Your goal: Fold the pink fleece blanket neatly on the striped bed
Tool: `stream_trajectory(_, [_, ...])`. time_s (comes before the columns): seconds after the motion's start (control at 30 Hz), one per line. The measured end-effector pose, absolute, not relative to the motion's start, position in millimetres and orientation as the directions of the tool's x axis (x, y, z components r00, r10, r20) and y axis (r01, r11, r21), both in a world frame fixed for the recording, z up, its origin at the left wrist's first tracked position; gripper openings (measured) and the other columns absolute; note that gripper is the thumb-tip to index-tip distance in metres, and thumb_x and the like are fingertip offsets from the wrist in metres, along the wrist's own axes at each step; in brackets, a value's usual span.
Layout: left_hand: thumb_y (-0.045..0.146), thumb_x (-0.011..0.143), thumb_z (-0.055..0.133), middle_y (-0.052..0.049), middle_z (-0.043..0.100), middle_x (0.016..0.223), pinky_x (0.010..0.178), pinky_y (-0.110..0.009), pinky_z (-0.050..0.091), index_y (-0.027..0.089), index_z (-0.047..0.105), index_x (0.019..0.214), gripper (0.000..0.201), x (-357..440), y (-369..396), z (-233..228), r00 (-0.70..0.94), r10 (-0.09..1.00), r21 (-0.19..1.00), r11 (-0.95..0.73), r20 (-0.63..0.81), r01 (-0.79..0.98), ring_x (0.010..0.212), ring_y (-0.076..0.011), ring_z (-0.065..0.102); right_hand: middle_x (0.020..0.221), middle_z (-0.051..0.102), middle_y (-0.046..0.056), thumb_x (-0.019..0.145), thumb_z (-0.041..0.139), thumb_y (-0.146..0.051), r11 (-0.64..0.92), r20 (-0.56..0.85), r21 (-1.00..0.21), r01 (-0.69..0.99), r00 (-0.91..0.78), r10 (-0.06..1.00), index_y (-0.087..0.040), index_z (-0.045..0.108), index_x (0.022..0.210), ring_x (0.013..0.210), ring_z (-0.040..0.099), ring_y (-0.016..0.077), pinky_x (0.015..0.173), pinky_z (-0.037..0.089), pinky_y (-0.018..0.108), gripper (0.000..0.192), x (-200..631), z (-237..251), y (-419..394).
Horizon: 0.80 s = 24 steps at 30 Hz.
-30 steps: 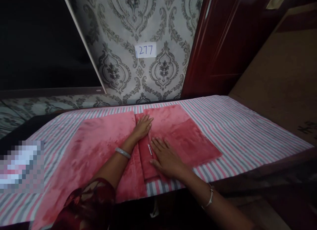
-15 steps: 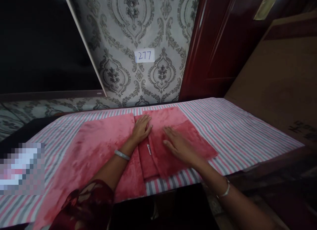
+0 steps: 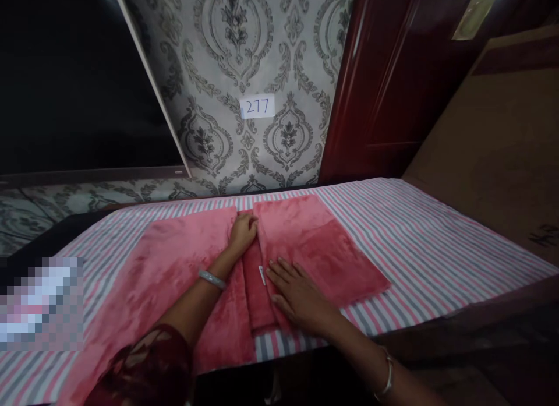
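A pinkish-red plush cloth [image 3: 174, 266] lies folded, its left and right panels leaving a darker strip with a small white tag [image 3: 262, 275] between them. My left hand [image 3: 243, 231] is at the far end of this strip, fingers curled in against the right panel's edge and apparently pinching the fabric. Flat on the near part of the right panel rests my right hand [image 3: 301, 295], its fingers stretched out and slightly apart. Some of the cloth is hidden beneath both forearms.
A striped sheet [image 3: 428, 243] covers the table under the cloth. Behind are a patterned wall with a paper marked 277 [image 3: 257, 106], a dark screen [image 3: 82, 85] at left and a red door [image 3: 384, 80]. A large cardboard box [image 3: 502, 144] stands at right.
My left hand's fingers have curled in from lying stretched out at the right panel's edge. My right hand has slid toward me and left across the right panel, staying flat.
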<state>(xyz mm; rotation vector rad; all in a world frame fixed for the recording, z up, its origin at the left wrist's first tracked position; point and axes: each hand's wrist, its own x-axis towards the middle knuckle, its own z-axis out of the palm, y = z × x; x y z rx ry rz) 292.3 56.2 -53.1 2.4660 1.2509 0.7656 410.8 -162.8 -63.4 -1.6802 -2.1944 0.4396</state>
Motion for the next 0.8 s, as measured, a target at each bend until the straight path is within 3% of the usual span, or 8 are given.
stream_trajectory(0.07, [0.022,0.086,0.043,-0.007,0.072,0.088,0.08,-0.032,0.049,0.015,0.069,0.085,0.027,289,53,-44,0.496,0.815,0.476,-0.579,0.301,0.662,0.087,-0.0209,0.065,0.146,0.052,0.012,0.097,0.045,-0.033,0.271,0.122,-0.487,0.83,-0.243,0.962,-0.018,0.053,0.14,0.137,0.043,0.026,0.112,0.033,0.043,0.046,418,-52,-159])
stream_trajectory(0.17, [0.032,0.078,0.058,0.0,0.061,0.056,0.055,-0.025,0.039,0.019,0.06,0.057,0.025,285,41,-34,0.572,0.793,0.494,-0.59,0.208,0.639,0.057,-0.015,0.056,0.111,0.074,0.01,0.095,0.045,-0.024,0.246,0.203,-0.527,0.814,-0.16,0.966,-0.018,0.072,0.109,0.102,0.066,0.0226,0.088,0.047,0.033,0.031,436,-29,-139])
stream_trajectory(0.27, [0.035,0.07,0.067,0.003,0.05,0.045,0.046,-0.024,0.027,0.02,0.052,0.048,0.03,284,26,-32,0.597,0.799,0.524,-0.54,0.073,0.659,0.047,-0.0117,0.047,0.091,0.076,0.008,0.09,0.049,-0.018,0.183,0.249,-0.569,0.802,-0.044,0.968,-0.018,0.073,0.084,0.085,0.068,0.0201,0.073,0.046,0.027,0.025,452,-8,-104])
stream_trajectory(0.37, [0.029,0.066,0.068,0.005,0.045,0.043,0.045,-0.023,0.024,0.02,0.05,0.048,0.027,284,16,-37,0.583,0.812,0.615,-0.449,-0.022,0.648,0.045,-0.0093,0.042,0.065,0.07,0.003,0.081,0.053,-0.009,0.11,0.149,-0.73,0.674,0.0,0.989,-0.018,0.067,0.066,0.063,0.064,0.015,0.06,0.044,0.023,0.022,459,-4,-62])
stream_trajectory(0.43, [0.029,0.068,0.065,0.006,0.045,0.043,0.044,-0.022,0.025,0.02,0.049,0.052,0.024,282,13,-43,0.58,0.811,0.721,-0.354,-0.081,0.596,0.042,-0.0082,0.04,0.051,0.061,-0.002,0.079,0.051,-0.006,0.058,0.077,-0.811,0.583,0.007,0.997,-0.017,0.064,0.063,0.048,0.058,0.0116,0.051,0.041,0.021,0.024,456,-13,-40])
stream_trajectory(0.57, [0.035,0.071,0.06,0.007,0.05,0.044,0.037,-0.02,0.025,0.021,0.047,0.063,0.02,274,16,-54,0.617,0.755,0.87,-0.135,-0.22,0.475,0.032,-0.0072,0.038,0.057,0.061,-0.003,0.085,0.041,-0.008,0.04,0.092,-0.86,0.508,0.078,0.993,-0.016,0.062,0.074,0.045,0.054,0.0089,0.048,0.04,0.019,0.025,446,-50,-24])
stream_trajectory(0.67, [0.038,0.069,0.06,0.006,0.055,0.047,0.034,-0.019,0.026,0.021,0.049,0.066,0.021,268,19,-56,0.664,0.711,0.901,-0.101,-0.232,0.422,0.03,-0.0069,0.04,0.066,0.062,-0.002,0.088,0.044,-0.015,0.106,0.202,-0.849,0.518,0.132,0.97,-0.016,0.062,0.075,0.055,0.053,0.0093,0.055,0.039,0.02,0.022,442,-72,-26])
stream_trajectory(0.8, [0.04,0.07,0.059,0.005,0.057,0.048,0.033,-0.018,0.025,0.02,0.05,0.067,0.021,268,21,-51,0.654,0.692,0.891,-0.033,-0.306,0.453,0.03,-0.0077,0.043,0.064,0.059,-0.003,0.085,0.05,-0.016,0.185,0.291,-0.819,0.544,0.115,0.95,-0.017,0.064,0.077,0.061,0.053,0.012,0.059,0.037,0.022,0.016,444,-81,-26])
